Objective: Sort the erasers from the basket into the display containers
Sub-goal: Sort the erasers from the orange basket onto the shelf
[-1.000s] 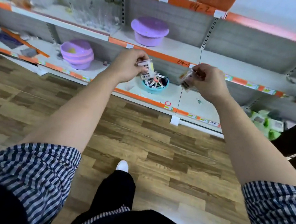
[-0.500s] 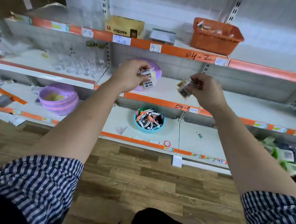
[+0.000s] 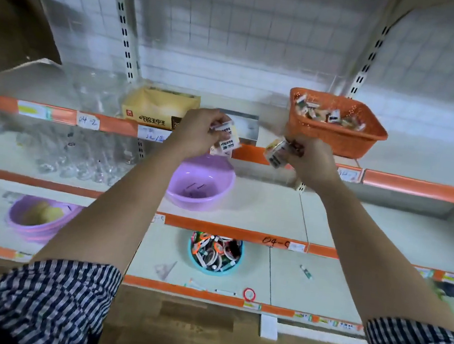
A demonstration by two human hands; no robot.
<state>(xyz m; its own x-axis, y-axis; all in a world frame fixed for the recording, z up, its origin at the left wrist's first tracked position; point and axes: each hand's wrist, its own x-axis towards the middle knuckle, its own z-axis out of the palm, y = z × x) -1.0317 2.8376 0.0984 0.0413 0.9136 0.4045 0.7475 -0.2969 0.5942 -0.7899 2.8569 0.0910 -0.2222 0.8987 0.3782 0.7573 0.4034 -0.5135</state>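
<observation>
Erasers (image 3: pixel 225 140), small paper-wrapped blocks
Our left hand (image 3: pixel 199 133) and right hand (image 3: pixel 312 160) each pinch some near the orange plastic basket (image 3: pixel 336 141).

Orange basket (image 3: pixel 336 140) perforated plastic; purple bowl (image 3: pixel 200 185) glossy plastic; floor (image 3: pixel 199 327) wood-grain.

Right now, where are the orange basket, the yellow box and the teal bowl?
orange basket (image 3: pixel 349 143), head view, on its front wall.
yellow box (image 3: pixel 149 109), head view, on its front face.
teal bowl (image 3: pixel 215 272), head view, on its near rim.
</observation>
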